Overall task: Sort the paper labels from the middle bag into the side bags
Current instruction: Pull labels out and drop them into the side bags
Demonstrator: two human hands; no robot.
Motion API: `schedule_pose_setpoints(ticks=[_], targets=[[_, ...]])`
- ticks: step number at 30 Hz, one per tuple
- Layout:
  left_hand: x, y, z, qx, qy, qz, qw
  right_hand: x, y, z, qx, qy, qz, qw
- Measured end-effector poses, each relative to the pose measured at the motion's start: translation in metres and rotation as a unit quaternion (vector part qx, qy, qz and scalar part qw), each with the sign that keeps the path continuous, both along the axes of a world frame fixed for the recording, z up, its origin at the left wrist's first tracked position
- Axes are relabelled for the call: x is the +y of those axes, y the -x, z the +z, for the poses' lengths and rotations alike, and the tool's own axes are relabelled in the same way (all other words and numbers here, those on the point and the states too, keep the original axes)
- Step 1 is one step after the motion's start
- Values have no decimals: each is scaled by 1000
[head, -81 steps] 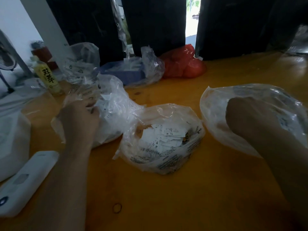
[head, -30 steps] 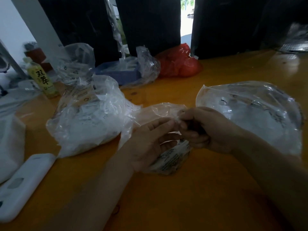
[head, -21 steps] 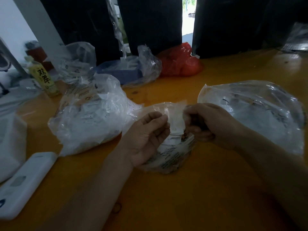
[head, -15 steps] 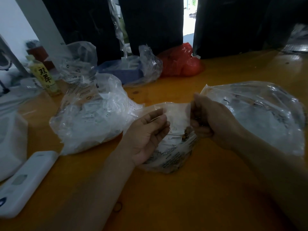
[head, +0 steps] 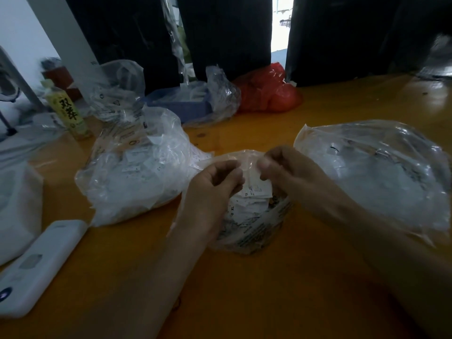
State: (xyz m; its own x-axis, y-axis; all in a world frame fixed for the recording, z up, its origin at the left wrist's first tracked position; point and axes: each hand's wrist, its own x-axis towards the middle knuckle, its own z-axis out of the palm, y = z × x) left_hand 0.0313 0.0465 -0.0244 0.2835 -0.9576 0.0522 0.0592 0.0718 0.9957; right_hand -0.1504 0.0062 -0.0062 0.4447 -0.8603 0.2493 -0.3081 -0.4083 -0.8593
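Note:
Three clear plastic bags lie on the orange table. The middle bag is open and holds several small white paper labels. Both hands hover over its mouth. My left hand has its fingers curled and my right hand faces it; between their fingertips they pinch a small white label. The left side bag is stuffed with white labels. The right side bag lies flatter, and its contents are hard to make out.
A white flat device lies at the front left beside a white bag. At the back stand a yellow bottle, another clear bag, a blue box in plastic and a red bag.
Both hands came from the side bags to the middle bag and took hold of a label. In the last half second they drew closer together over the bag's mouth.

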Motion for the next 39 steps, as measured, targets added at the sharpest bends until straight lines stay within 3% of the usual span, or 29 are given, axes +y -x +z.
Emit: schedule_pose_setpoints(ticks=[3,6,9,14,18,22,26,29,34,39], targets=[[6,3,0,-194,70,31,978,3,-10,-9,87,62,-36,994],[5,5,-1,-229,90,24,969,-1,-14,-16,56,84,-85,991],[1,2,-5,-182,68,34,980,-7,-7,-15,18,37,-102,994],[-5,-2,-1,-1,-7,-40,999,-7,-4,-16,25,22,-72,997],[-4,-6,0,-25,-59,-95,993,-2,-6,-12,56,50,-67,995],[-5,-10,0,34,-56,-64,996,-3,-7,-10,141,57,-77,985],[-8,-14,3,195,-16,-72,978,-11,-3,-20,314,109,-85,939],[-9,-12,1,236,-2,-81,968,-13,-4,-30,369,112,-73,920],[-9,-13,2,239,5,-87,967,-11,-7,-28,352,194,-90,911],[-10,-14,3,267,2,-86,960,-11,-1,-16,221,166,-139,951]])
